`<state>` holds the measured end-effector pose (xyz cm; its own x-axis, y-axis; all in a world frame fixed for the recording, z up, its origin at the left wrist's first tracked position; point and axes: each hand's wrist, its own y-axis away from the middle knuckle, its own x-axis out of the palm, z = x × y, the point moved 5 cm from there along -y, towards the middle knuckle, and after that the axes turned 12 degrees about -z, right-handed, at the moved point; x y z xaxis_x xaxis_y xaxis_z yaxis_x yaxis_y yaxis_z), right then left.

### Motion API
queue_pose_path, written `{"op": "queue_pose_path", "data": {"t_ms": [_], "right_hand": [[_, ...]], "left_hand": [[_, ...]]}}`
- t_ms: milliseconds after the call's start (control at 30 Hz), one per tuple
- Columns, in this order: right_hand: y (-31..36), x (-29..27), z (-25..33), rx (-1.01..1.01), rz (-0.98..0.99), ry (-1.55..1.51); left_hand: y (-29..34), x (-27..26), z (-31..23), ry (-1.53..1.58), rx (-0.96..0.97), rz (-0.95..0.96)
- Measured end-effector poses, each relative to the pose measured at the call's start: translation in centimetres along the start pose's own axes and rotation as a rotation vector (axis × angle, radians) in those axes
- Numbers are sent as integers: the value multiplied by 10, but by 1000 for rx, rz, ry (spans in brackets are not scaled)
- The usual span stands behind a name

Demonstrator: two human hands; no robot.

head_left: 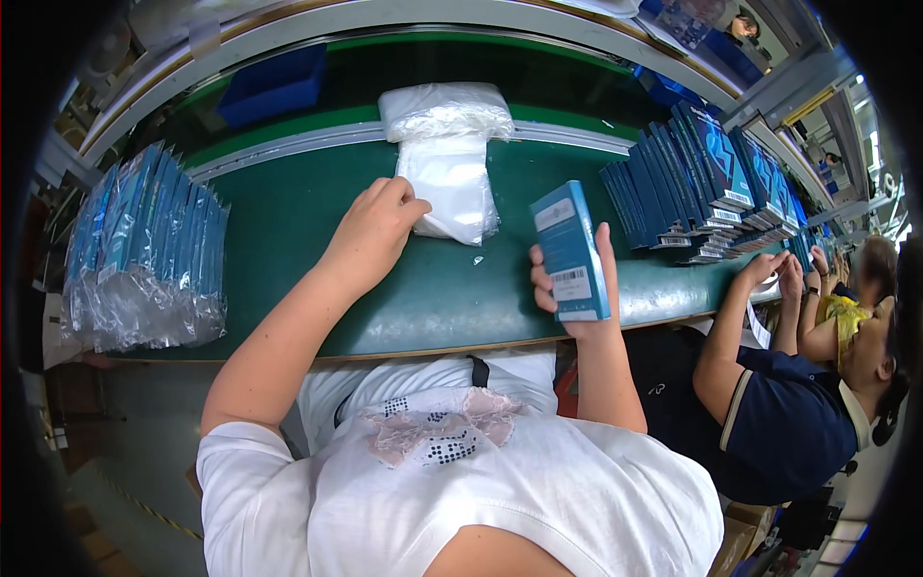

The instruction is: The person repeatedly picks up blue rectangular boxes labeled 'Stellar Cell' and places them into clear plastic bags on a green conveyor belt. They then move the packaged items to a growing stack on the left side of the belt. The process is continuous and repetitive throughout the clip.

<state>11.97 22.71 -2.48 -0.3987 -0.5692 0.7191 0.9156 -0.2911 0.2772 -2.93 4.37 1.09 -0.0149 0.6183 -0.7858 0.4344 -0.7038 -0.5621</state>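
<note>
My right hand (582, 279) is closed around a thin blue box (567, 240) with a pale panel at its top and a barcode label lower down. The box stands nearly upright above the near edge of the table. My left hand (380, 226) is pinched at the left edge of a flat stack of clear plastic bags (447, 183). Its thumb and fingertips press on the top bag there. Behind that stack, a thicker wrapped bundle of clear plastic (447, 111) lies across the metal rail.
Blue boxes in clear bags (144, 231) stand in a row at the left. More blue boxes without bags (692, 183) are stacked at the right. A blue bin (274, 87) sits on the green belt behind the table (288, 231). At the right works another person in a dark shirt (788, 413).
</note>
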Motion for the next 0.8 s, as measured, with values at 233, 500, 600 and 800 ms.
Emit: {"op": "queue_pose_path", "data": {"t_ms": [233, 500, 600, 800], "right_hand": [[2, 23, -25, 89, 61, 138], [-3, 46, -52, 322, 172, -3], [-11, 50, -47, 250, 133, 54], [-9, 43, -37, 154, 112, 162]], "left_hand": [[2, -16, -18, 195, -90, -47], [5, -13, -12, 272, -114, -115], [4, -18, -13, 221, -118, -199], [20, 2, 13, 867, -898, -99]]}}
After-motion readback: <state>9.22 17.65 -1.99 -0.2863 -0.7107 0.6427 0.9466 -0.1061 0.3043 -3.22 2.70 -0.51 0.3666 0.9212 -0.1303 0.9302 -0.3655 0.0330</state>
